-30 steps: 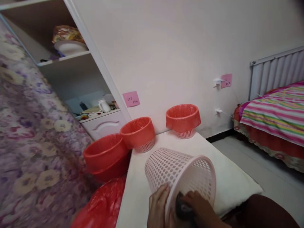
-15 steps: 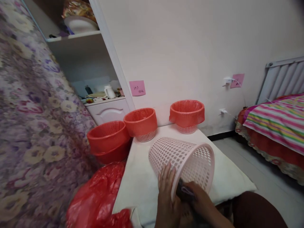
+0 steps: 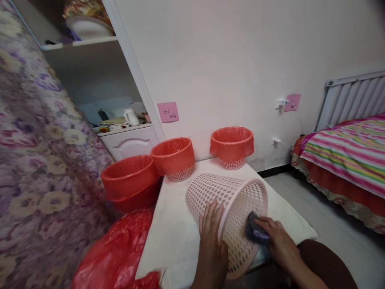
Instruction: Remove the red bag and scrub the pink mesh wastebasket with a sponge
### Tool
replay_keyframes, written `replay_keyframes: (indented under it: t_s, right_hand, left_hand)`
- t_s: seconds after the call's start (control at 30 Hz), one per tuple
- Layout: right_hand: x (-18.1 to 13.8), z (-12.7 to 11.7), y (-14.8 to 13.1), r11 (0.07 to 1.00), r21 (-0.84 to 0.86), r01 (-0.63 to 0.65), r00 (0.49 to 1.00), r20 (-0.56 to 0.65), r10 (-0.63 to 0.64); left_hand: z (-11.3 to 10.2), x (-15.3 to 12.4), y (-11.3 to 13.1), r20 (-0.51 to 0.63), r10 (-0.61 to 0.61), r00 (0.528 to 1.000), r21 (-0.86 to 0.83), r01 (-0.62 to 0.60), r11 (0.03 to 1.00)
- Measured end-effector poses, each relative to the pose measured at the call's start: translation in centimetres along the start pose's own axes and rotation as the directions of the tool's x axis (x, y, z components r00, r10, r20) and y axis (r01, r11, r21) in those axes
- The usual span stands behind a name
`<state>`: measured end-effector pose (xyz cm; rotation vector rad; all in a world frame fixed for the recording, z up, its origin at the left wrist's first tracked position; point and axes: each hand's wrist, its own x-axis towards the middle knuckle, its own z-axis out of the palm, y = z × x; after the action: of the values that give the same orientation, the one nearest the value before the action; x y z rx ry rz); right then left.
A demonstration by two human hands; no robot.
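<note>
Left hand (image 3: pixel 212 237) flat on tipped pink basket (image 3: pixel 228 208); right hand (image 3: pixel 278 241) clutching dark cloth (image 3: pixel 254 233) inside its rim, wiping apparently midway.

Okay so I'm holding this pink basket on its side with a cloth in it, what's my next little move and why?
Probably draw the dark cloth along the inner wall toward the rim. The right hand presses it inside the pink mesh basket, which lies tipped on the white table, and the left hand steadies it from outside.
</note>
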<state>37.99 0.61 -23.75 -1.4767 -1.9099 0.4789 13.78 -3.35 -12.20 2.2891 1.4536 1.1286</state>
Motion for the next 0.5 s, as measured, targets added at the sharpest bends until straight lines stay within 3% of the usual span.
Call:
replay_keyframes:
  t_s: [0.07,0.1,0.17,0.27,0.33,0.4,0.43,0.5]
  right_hand:
    - [0.1,-0.5,1.1,0.998,0.021,-0.055,0.993,-0.105,0.056]
    - [-0.1,-0.4,0.9,0.993,0.090,-0.077,0.992,-0.092,0.085]
    - [-0.8,0.2,-0.6,0.950,0.290,-0.117,0.993,0.050,0.107]
    - [-2.2,1.2,-4.8,0.842,0.526,-0.117,0.966,0.255,-0.025]
    - [-2.9,1.4,-7.4,0.574,0.780,-0.249,0.923,0.371,-0.103]
    - [-3.2,1.5,-8.3,0.430,0.853,-0.297,0.915,0.383,-0.128]
    - [-3.2,1.6,-8.1,0.450,0.851,-0.273,0.924,0.362,-0.125]
    - [-3.2,1.9,-6.1,0.634,0.757,-0.157,0.959,0.271,-0.086]
  left_hand:
    - [0.1,0.9,0.4,0.019,-0.003,1.000,0.010,0.003,1.000]
    - [0.2,1.4,0.6,0.025,0.002,1.000,0.012,-0.002,1.000]
    - [0.3,2.6,1.2,0.031,0.005,1.000,0.004,-0.005,1.000]
    - [0.8,4.3,1.8,-0.006,0.000,1.000,-0.031,-0.001,1.000]
    - [1.0,5.1,2.0,-0.046,0.004,0.999,-0.052,-0.007,0.999]
    - [1.2,5.5,2.1,-0.077,0.018,0.997,-0.058,-0.022,0.998]
    - [1.2,5.6,2.0,-0.086,0.029,0.996,-0.053,-0.033,0.998]
    - [1.1,5.6,1.9,-0.116,0.045,0.992,-0.042,-0.050,0.998]
